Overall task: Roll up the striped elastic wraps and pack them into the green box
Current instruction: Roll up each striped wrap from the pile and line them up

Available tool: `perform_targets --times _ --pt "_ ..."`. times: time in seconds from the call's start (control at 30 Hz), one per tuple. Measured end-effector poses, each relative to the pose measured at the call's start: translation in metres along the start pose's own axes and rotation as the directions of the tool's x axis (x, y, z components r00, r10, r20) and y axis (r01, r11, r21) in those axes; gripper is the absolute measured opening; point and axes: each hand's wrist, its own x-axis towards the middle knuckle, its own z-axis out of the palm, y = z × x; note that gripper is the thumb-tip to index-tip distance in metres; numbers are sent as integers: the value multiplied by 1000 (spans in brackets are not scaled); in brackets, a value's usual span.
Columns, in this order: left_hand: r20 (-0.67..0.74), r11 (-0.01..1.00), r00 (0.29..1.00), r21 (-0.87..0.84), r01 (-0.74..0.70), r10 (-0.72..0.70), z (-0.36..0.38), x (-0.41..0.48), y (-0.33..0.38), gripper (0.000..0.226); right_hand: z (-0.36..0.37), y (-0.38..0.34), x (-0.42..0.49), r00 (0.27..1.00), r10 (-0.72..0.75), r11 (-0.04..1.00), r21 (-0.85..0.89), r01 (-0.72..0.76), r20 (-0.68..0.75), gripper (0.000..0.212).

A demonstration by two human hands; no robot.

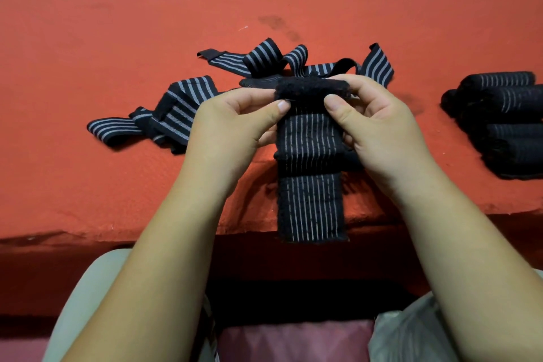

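Striped elastic wrap [311, 156] hangs between your hands over the near edge of the table [117, 23]. Its long axis runs from your fingertips straight back toward you, and the started roll lies crosswise at the far end. Your left hand [232, 123] and right hand [379, 123] each pinch one end of that roll. If either pinch slackens, the elastic may spring loose; uneven turning would likely cone the roll.

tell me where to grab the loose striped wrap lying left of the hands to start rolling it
Pinch the loose striped wrap by its flat free end at the far left, coming in from the left across its width. That end lies single-layer on the red table; the rest is folded and bunched. The left hand and right hand now pinch the half-rolled wrap.
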Motion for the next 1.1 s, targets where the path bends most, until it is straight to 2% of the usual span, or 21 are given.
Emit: perform_targets --times 0.17,0.37,0.5,0.57,0.67,0.8,0.97,1.1 --pt "43 999 999 44 -6 4 3 -1 -1 19 -4 1 0 1000 29 997 -69 -29 3 24" --pt "21 993 1000 113 19 -22 7 -3 1 39 -5 -4 -2 999 27 989 -144 -22 30 25" --pt "11 967 999 251 -34 33 7 -1 -7 76 -3 -5 -2 998 -20 983 -182 30 54 26" --pt "12 960 999 276 -48 46 8 1 -9 81 -1 -6 -3 998 -34 982 -186 43 50 27" --pt "-13 979 998 196 -52 56 8 1 -9 69 -1 -10 -2 998 -18 986 -167 27 56 27" --pt "-60 1000 998 22 -3 4 10 -1 -6 31 1 -13 -4 997 43 989 -142 -33 69 21" --pt "-45 999 998 -38 32 -33 10 1 -8 21 -3 -12 -4 998 25 979 -201 -14 50 23" --pt "-20 993 997 -100 66 -68 10 4 -6 19 -6 -11 -4 997 25 993 -118 -16 75 33"
